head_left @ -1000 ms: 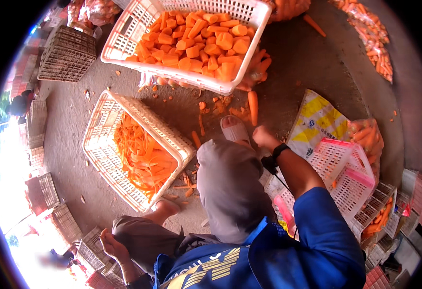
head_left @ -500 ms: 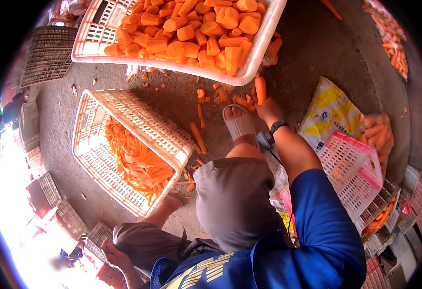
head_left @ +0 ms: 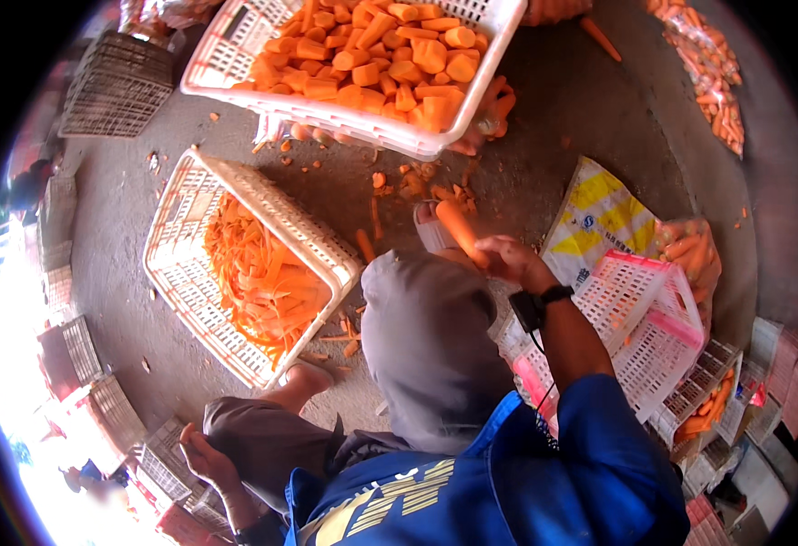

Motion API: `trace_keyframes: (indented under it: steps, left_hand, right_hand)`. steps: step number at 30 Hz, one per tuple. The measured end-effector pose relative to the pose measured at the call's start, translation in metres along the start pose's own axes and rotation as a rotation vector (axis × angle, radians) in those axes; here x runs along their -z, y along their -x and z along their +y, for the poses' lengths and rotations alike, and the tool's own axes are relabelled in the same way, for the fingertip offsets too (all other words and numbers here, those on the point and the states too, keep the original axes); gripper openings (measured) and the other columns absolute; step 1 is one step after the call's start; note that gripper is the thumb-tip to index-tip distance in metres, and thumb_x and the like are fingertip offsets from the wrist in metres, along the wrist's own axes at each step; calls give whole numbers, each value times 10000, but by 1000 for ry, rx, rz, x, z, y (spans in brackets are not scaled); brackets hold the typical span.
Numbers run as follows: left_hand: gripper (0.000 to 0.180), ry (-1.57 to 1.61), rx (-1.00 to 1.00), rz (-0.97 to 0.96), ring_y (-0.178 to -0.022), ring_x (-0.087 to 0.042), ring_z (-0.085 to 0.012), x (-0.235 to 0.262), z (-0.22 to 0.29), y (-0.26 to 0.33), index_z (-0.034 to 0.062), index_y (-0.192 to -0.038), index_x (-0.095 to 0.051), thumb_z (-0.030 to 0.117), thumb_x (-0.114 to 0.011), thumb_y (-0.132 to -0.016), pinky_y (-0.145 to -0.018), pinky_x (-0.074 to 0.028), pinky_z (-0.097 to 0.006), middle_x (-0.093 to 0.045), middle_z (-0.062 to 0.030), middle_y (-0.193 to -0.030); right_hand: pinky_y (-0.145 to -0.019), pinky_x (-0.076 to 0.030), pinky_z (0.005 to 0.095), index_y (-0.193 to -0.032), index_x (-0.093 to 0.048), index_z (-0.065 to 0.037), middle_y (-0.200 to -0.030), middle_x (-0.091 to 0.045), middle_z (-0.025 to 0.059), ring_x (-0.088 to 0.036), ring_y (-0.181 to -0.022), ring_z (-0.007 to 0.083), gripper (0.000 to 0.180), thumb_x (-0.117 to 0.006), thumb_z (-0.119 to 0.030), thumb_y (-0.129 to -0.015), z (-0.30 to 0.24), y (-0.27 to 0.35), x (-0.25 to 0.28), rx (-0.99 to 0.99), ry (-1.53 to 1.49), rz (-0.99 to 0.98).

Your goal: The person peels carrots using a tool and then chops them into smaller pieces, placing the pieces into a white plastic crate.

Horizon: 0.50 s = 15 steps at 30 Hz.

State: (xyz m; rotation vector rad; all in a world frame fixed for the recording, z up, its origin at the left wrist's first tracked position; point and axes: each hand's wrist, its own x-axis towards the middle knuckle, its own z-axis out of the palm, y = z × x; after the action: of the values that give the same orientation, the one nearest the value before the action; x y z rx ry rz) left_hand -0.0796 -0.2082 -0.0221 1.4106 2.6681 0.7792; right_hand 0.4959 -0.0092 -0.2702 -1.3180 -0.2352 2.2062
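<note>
My right hand (head_left: 515,261) is closed round the lower end of a whole orange carrot (head_left: 459,232). The carrot is raised above my foot and tilts toward the upper left. A dark band and a small black box with a cord are on that wrist. My left hand (head_left: 209,462) is beside my left knee at the lower left, fingers loosely stretched, with no object visible in it. Ahead stands a white crate (head_left: 353,118) heaped with thick cut carrot pieces (head_left: 362,55). Left of my legs, a tilted white crate (head_left: 280,196) holds a pile of carrot peelings (head_left: 258,282).
To my right lie a yellow-and-white woven sack (head_left: 604,223), a pink-and-white crate (head_left: 640,318) and a clear bag of carrots (head_left: 690,250). Carrot scraps (head_left: 412,187) litter the floor. More bagged carrots (head_left: 708,82) lie far right; stacked crates (head_left: 107,419) line the left.
My right hand has lifted the carrot off the scrap area and brought it nearer my body, tilting it leftward. My left hand has risen slightly beside the knee. The view has shifted a little.
</note>
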Motion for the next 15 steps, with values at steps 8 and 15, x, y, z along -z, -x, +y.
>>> trace_keyframes:
  steps: [8,15]
  left_hand:
    - [187,174,28,128,-737,-513,-102,7,11,11,28,-1055,-625,121,-491,-963,-700,-443,-251,-589,-12,-827]
    - [169,228,64,-7,-656,-509,-102,44,-23,17,28,-950,-639,116,-495,-947,-616,-423,-252,-554,-15,-703]
  right_hand:
    - [-762,-481,268,-1235,-531,31,-1013,-630,58,-603,-875,142,558,-655,-218,-751,-58,114,-66,428,217,-251]
    - [-748,-533,285,-1075,-577,27,-940,-625,85,-633,-827,164,512,-703,-196,-632,-110,204,-178,524,592,-590]
